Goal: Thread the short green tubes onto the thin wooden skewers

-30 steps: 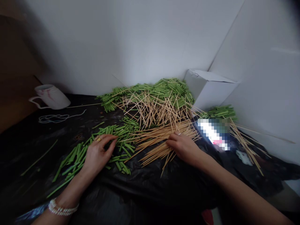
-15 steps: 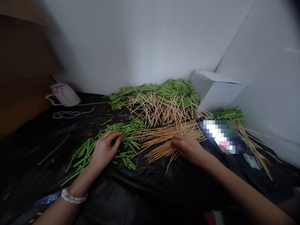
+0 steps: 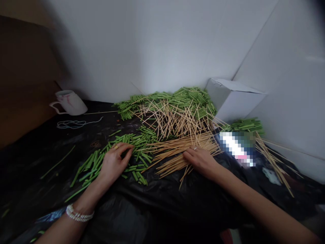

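Your left hand (image 3: 115, 161) has thumb and index curled in till the tips nearly meet, right over the green stems (image 3: 144, 138), which spread ahead of those fingertips and down along the outer side of that wrist. Your right hand (image 3: 199, 161) has its fingers bunched on the loose sticks (image 3: 172, 163), lots of them poking out from under it toward the left grip. It's pretty dim in there, so I honestly can't tell if either hand is pinching anything. Straight beyond both grips there's a heap (image 3: 189, 98) of stems, with pale sticks jutting back toward you. The white box (image 3: 237, 101) stands past your right hand. Way out left beyond your left grip sits the mug (image 3: 72, 104), with the string (image 3: 72, 124) in front of it.
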